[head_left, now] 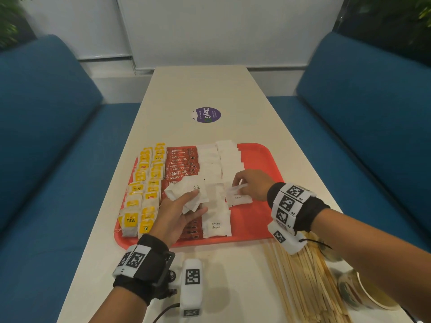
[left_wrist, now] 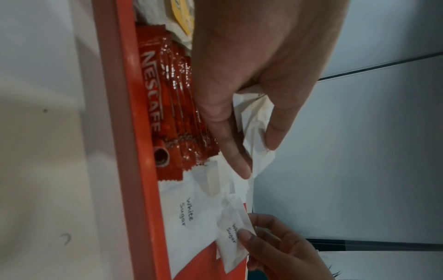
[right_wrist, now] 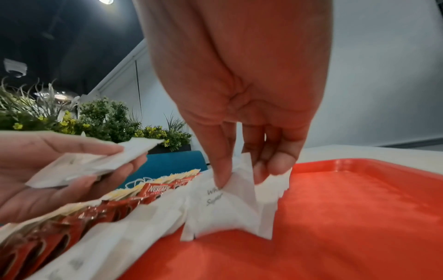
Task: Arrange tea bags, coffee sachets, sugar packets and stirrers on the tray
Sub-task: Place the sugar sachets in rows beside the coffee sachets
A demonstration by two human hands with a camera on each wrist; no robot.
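Note:
A red tray [head_left: 261, 155] carries yellow tea bags [head_left: 144, 183] on its left, red Nescafe sachets [head_left: 182, 166] beside them, then two columns of white sugar packets [head_left: 217, 226]. My left hand [head_left: 179, 213] hovers over the sachets and grips a small stack of sugar packets [head_left: 186, 193], also seen as the held stack [right_wrist: 95, 163]. My right hand [head_left: 250, 185] pinches one sugar packet [head_left: 238, 195] at the near end of the right column; this packet [right_wrist: 230, 206] touches the tray floor. Wooden stirrers [head_left: 303, 280] lie on the table at the near right.
The tray's right part [right_wrist: 359, 217] is bare red plastic. A paper cup [head_left: 363, 292] lies on its side right of the stirrers. A purple round sticker [head_left: 206, 114] marks the table beyond the tray. Blue benches [head_left: 46, 159] flank the table.

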